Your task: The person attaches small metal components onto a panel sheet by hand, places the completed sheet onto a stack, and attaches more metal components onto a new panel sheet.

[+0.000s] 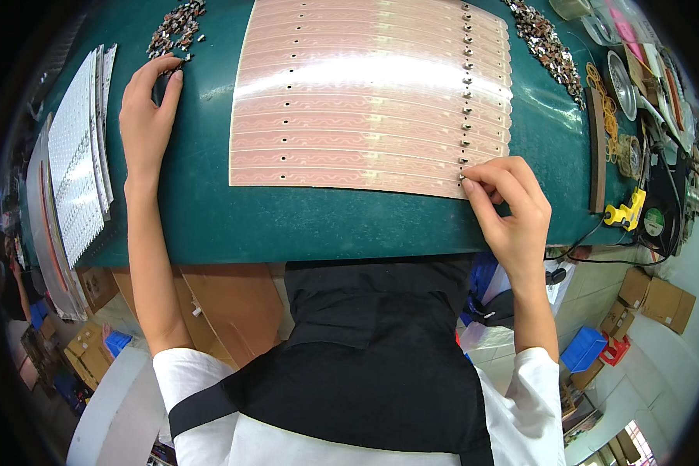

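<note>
A pink panel of long strips (349, 144) lies on the green table, with small dark holes down its left side. Along its right side runs a column of small metal parts (465, 143). At the panel's lower right corner my right hand (516, 203) pinches a small metal part (462, 177) with thumb and forefinger, against the last strip. Off to the left, my left hand (147, 113) has its thumb and forefinger closed at the near edge of a loose pile of small brown and silver parts (176, 29); a tiny dark piece shows between the fingertips.
Another pile of small parts (547, 46) lies at the far right. Beside it are a dark bar (596, 151), yellow rubber bands (607, 109), a metal dish (619, 84) and a yellow glue gun (627, 210) with a cable. Stacked white sheets (78, 155) stand on the left.
</note>
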A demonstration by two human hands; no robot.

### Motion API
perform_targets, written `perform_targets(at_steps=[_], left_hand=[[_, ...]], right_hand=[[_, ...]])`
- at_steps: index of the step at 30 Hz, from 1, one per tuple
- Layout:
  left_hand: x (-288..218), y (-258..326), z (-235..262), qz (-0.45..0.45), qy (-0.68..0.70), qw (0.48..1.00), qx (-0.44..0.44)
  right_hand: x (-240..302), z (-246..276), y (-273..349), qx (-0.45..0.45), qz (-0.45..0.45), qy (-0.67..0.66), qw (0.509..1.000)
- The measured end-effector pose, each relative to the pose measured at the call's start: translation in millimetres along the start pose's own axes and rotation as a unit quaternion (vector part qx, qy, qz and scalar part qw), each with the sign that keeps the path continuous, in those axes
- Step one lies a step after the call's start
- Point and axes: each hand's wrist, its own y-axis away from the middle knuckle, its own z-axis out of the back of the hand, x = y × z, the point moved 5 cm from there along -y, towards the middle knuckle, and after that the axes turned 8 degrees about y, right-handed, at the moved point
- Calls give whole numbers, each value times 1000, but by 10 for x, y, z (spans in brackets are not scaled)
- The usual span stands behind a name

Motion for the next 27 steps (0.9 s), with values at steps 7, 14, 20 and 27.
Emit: perform_targets(at_steps=[7,14,20,27], left_hand=[[27,18,0,-15,7,1000,-6],[35,2,-6,-14,3,1000,-7],[-23,-49,-42,-15,18,1000,-7],[-11,24,18,-1,-1,1000,19]], right_hand=[[-30,-13,-5,5,-9,-9,1000],[-24,-32,-13,1,30,22,999],[86,91,-70,15,92,114,989],[-543,628,-265,-22,-125,20,992]])
